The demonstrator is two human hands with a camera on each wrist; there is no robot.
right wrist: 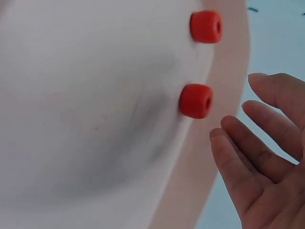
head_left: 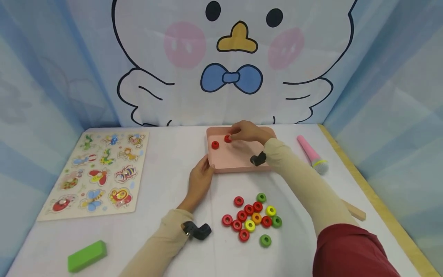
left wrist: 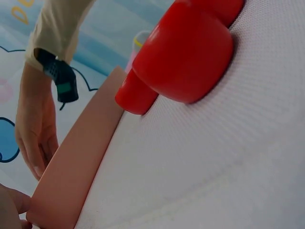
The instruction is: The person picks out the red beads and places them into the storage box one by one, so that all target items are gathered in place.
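Note:
A pink tray (head_left: 238, 167) lies at the table's far middle with two red rings in it. One red ring (head_left: 215, 145) sits near the tray's left side. The other red ring (head_left: 227, 139) lies just off the fingertips of my right hand (head_left: 245, 132). In the right wrist view that hand (right wrist: 257, 162) is relaxed with straight fingers, and the ring (right wrist: 195, 100) lies apart from them. My left hand (head_left: 200, 177) rests against the tray's near left corner (left wrist: 81, 157). A pile of red, green, yellow and orange rings (head_left: 252, 219) lies in front of the tray.
An insect puzzle board (head_left: 100, 169) lies at the left and a green block (head_left: 86, 256) at the near left. A pink toy microphone (head_left: 311, 154) and a wooden stick (head_left: 353, 209) lie at the right, near the table's wooden edge (head_left: 380, 207). Cloth walls enclose three sides.

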